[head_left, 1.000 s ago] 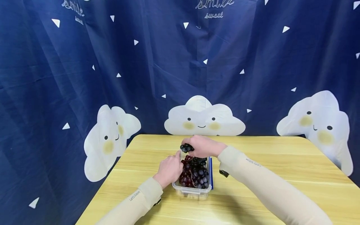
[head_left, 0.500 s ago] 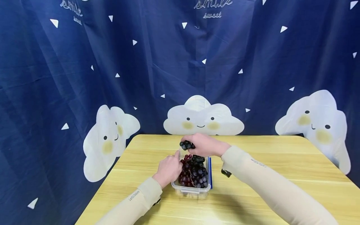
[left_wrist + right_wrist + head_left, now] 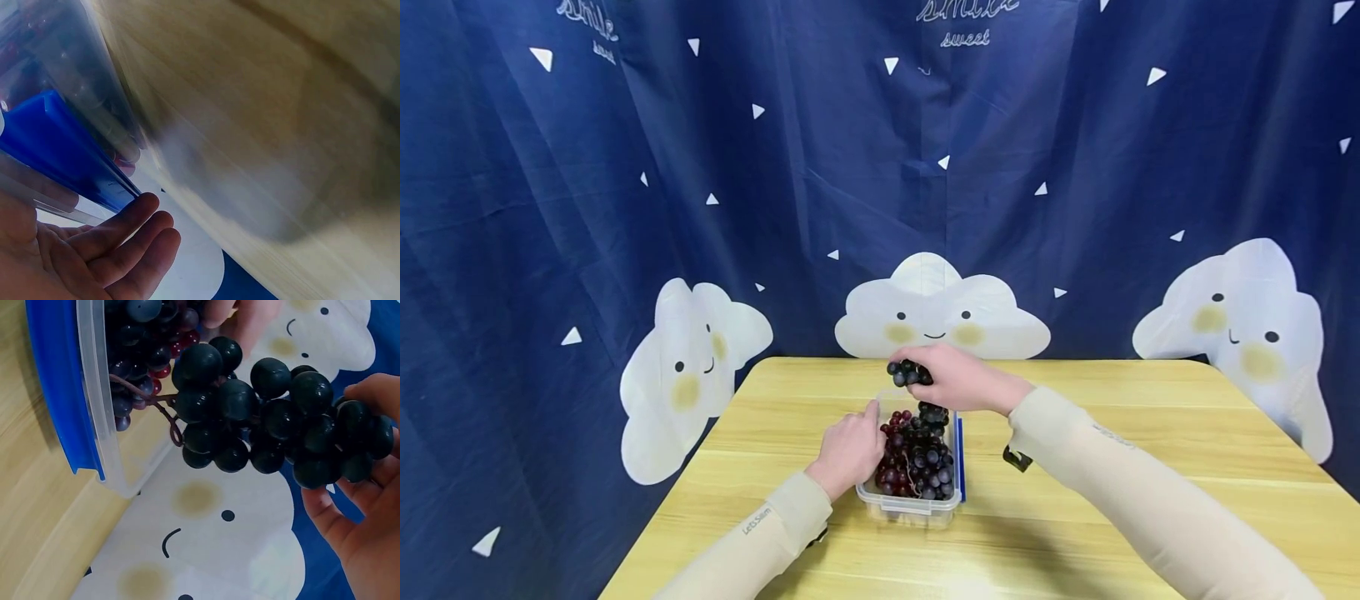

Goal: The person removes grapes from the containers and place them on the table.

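Observation:
My right hand [image 3: 958,379] holds one end of a bunch of black grapes [image 3: 269,419] above the far end of a clear plastic container [image 3: 917,506]. The bunch hangs down toward the box, its brown stem showing at the lower end in the right wrist view. Dark red and purple grapes [image 3: 913,467] fill the container. At the left rim is my left hand [image 3: 850,450], gripping the wall with some fingers inside and others outside. In the left wrist view its outer fingers lie beside a blue flap [image 3: 62,150].
The container stands on a light wooden table [image 3: 1075,467]. Another blue flap [image 3: 961,458] hangs along its right side. Behind the table is a dark blue curtain [image 3: 880,167] with printed clouds.
My right hand has risen slightly and shifted right, lifting the black grapes higher so more of the bunch shows below the hand. The left hand has stayed at the rim.

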